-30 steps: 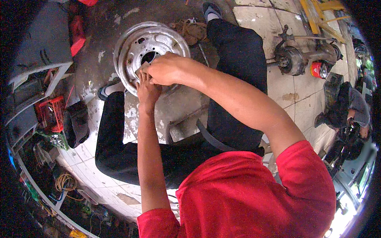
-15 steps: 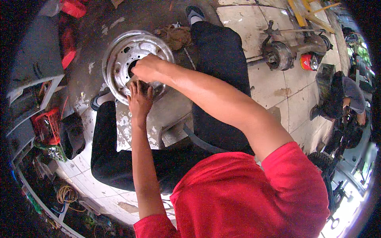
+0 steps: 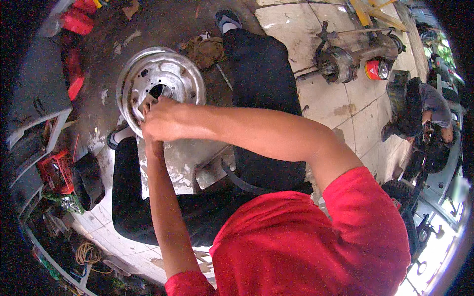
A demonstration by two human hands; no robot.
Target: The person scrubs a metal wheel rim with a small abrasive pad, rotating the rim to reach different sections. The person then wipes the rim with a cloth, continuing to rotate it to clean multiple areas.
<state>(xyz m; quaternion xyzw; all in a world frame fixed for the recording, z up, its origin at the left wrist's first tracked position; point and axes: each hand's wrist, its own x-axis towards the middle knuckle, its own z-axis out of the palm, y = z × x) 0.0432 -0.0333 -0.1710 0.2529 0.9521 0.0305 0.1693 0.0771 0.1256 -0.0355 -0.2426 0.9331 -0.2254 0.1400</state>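
Note:
A bare silvery wheel rim (image 3: 190, 81) lies between my legs, with a dark centre hole and smaller holes around it. My right hand (image 3: 165, 119) is closed at the near part of the rim's face, below the centre hole. A small flat grey-brown piece (image 3: 146, 102) sticks out at its fingertips; its kind is not clear. My left hand (image 3: 154, 146) is at the rim's near edge, mostly covered by my right hand, so its fingers are hidden.
A brown rag (image 3: 203, 51) lies beyond the rim. To the right are an axle with a drum (image 3: 336, 65) and a red can (image 3: 376, 70) on the tiles. Another person (image 3: 437, 106) works at far right. A red crate (image 3: 58, 170) and black bag (image 3: 89, 181) stand left.
My right hand has moved from the rim's centre hole toward me and now covers most of my left hand. The view has shifted slightly, too.

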